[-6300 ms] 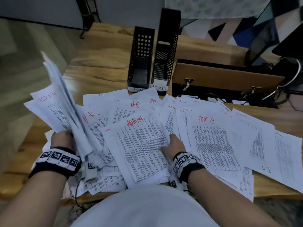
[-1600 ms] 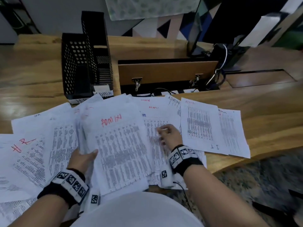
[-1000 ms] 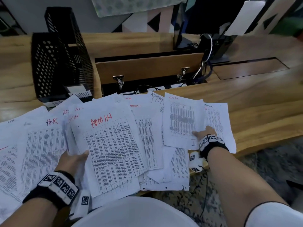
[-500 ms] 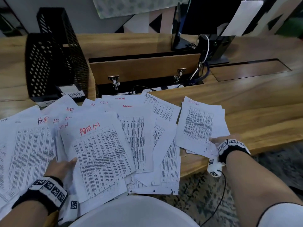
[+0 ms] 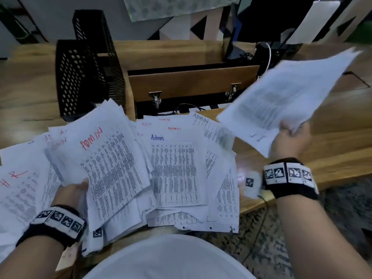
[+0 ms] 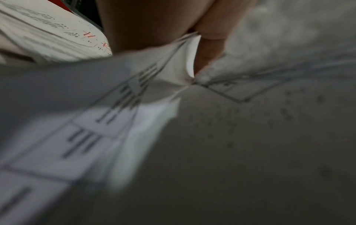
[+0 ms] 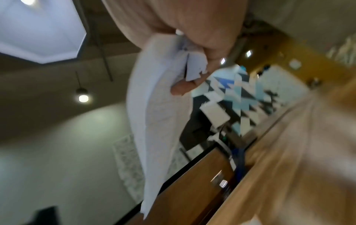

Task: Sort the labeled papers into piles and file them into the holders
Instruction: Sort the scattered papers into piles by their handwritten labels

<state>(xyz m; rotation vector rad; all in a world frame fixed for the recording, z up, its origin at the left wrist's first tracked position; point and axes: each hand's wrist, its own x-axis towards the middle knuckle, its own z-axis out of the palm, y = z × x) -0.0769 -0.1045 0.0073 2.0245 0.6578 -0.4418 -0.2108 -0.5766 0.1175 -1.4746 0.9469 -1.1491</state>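
A raised wooden flap [image 5: 191, 85] with two metal latches stood behind the loose papers [image 5: 177, 168] spread on the wooden desk [image 5: 332, 141]. Two black mesh holders [image 5: 80, 77] stood at the far left; their contents could not be seen. A stack headed ADMIN [image 5: 108, 168] was gripped by the left hand [image 5: 72, 192]. Several sheets [image 5: 281, 97] were pinched in the right hand [image 5: 291, 139] above the desk; ceiling lamps [image 7: 83, 97] appeared only in the right wrist view.

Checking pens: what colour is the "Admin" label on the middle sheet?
Blue, on the middle sheet; the head view shows it best.
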